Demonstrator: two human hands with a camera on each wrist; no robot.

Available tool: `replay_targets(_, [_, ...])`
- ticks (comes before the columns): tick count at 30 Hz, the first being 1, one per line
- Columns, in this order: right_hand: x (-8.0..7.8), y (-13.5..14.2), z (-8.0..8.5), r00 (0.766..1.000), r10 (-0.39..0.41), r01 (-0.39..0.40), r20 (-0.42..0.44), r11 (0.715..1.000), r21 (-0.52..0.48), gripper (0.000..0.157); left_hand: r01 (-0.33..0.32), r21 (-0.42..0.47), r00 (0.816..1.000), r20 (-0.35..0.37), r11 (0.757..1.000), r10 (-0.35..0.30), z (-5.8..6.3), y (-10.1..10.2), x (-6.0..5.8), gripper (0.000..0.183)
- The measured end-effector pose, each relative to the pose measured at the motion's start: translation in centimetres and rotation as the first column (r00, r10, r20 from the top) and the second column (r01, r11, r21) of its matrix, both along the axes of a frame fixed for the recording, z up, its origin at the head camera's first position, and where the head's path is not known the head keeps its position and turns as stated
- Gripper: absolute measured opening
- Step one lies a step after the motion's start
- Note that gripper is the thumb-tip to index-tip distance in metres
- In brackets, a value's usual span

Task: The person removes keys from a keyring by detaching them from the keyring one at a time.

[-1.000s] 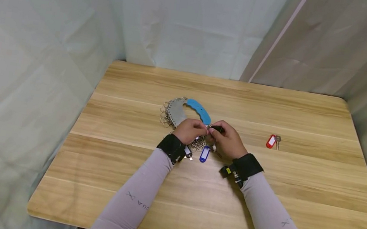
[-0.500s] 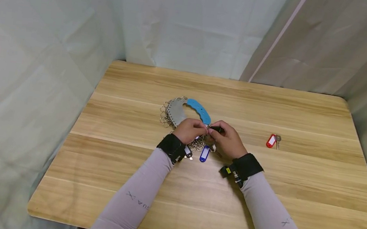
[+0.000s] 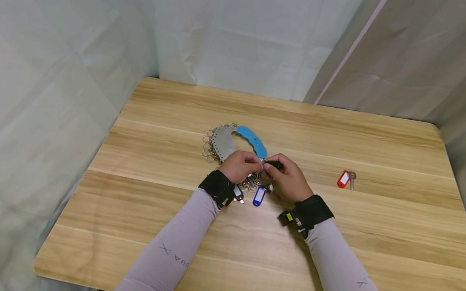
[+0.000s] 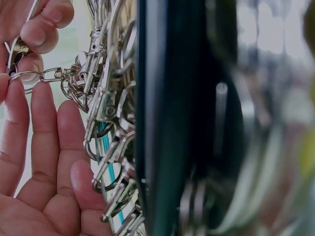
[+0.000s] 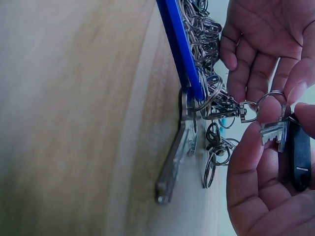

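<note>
A large key ring with a grey metal plate (image 3: pixel 223 141) and a blue handle (image 3: pixel 253 141) lies mid-table, its edge lined with several swivel clasps and split rings. My left hand (image 3: pixel 240 167) pinches a split ring (image 5: pixel 270 93) at the end of one clasp, its other fingers extended in the left wrist view. My right hand (image 3: pixel 292 181) holds a key (image 5: pixel 273 132) and its black key tag (image 5: pixel 301 155) right at that ring. Below the hands, a blue key tag (image 3: pixel 259 196) hangs with a key (image 5: pixel 172 164) beside it. The fingers partly hide the ring.
Off to the right on the wooden table (image 3: pixel 381 236) lie a red key tag (image 3: pixel 343 179) and its key (image 3: pixel 353 180). Another dark key tag (image 3: pixel 238 194) shows beside the left wrist. Pale curtains (image 3: pixel 253 34) stand behind the table.
</note>
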State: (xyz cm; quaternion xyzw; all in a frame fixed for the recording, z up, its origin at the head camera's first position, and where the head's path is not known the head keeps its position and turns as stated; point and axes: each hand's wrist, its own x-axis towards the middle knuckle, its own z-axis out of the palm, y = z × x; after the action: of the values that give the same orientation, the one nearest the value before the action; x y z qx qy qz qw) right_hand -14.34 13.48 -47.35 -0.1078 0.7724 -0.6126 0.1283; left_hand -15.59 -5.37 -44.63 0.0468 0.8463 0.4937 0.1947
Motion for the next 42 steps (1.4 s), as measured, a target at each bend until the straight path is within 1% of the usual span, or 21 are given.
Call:
replay_targets(11, [0.01, -0.02, 0.00, 1.000, 0.009, -0.009, 0.014, 1.000, -0.015, 0.019, 0.002, 0.001, 1.000, -0.003, 1.000, -0.002, -0.13, 0.01, -0.04, 0.016])
replay_targets(18, [-0.08, -0.03, -0.05, 1.000, 0.012, -0.011, -0.009, 1.000, 0.013, 0.020, 0.004, -0.024, 1.000, -0.025, 1.000, -0.004, -0.11, 0.06, 0.02, 0.016])
replay_targets(31, [-0.04, 0.01, 0.11, 1.000, 0.000, 0.000, -0.001, 1.000, 0.002, 0.018, 0.007, -0.010, 1.000, -0.019, 1.000, -0.007, -0.15, 0.13, 0.01, 0.016])
replay_targets(42, [-0.15, 0.09, -0.07, 1.000, -0.002, 0.002, -0.004, 1.000, -0.005, 0.018, 0.000, -0.027, 1.000, -0.007, 1.000, 0.000, 0.03, 0.22, 0.01, 0.017])
